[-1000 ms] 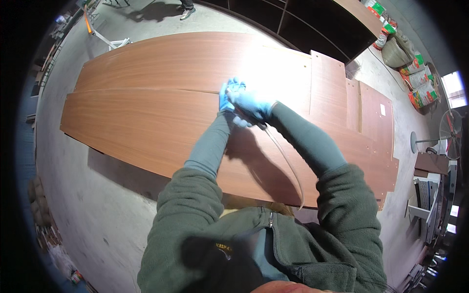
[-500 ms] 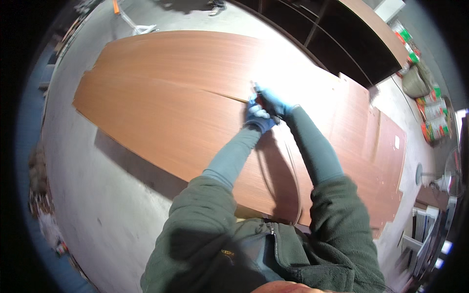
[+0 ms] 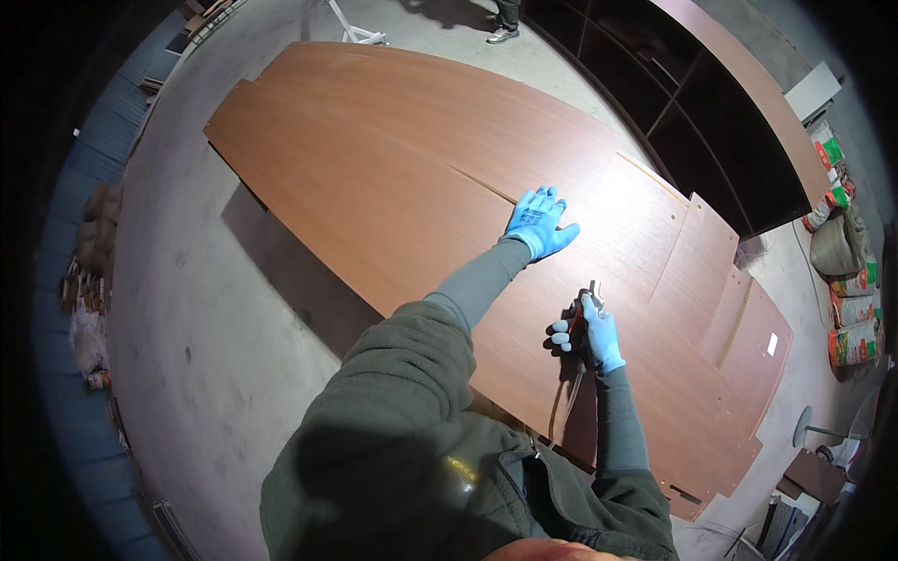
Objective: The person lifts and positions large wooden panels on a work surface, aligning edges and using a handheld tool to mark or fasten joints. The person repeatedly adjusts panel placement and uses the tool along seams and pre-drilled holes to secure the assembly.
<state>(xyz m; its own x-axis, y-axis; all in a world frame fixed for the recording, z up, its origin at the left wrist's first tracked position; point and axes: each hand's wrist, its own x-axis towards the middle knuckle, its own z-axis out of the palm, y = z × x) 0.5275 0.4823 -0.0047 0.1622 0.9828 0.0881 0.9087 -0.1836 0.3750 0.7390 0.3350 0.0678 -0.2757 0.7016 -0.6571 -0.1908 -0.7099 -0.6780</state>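
Large reddish-brown wood-veneer panels (image 3: 374, 159) lie flat on the concrete floor. My left hand (image 3: 540, 222), in a blue glove, rests flat with fingers spread on the panel, just right of a thin seam between two boards. My right hand (image 3: 591, 333), also blue-gloved, is closed around a small dark hand tool with a red part (image 3: 582, 313), held close over the panel and nearer my body. A thin cord or strap hangs down from that tool toward my jacket.
Smaller panels (image 3: 748, 346) lie at the right end. A dark open cabinet frame (image 3: 711, 103) lies beyond them. Coloured sacks (image 3: 847, 309) stand at the right, bags (image 3: 94, 234) at the left wall. Another person's feet (image 3: 505, 23) stand at the top.
My hands, held together on the panel before, have come apart. The left hand has spread flat farther out; the right hand has drawn back with the tool. The view has swung leftward.
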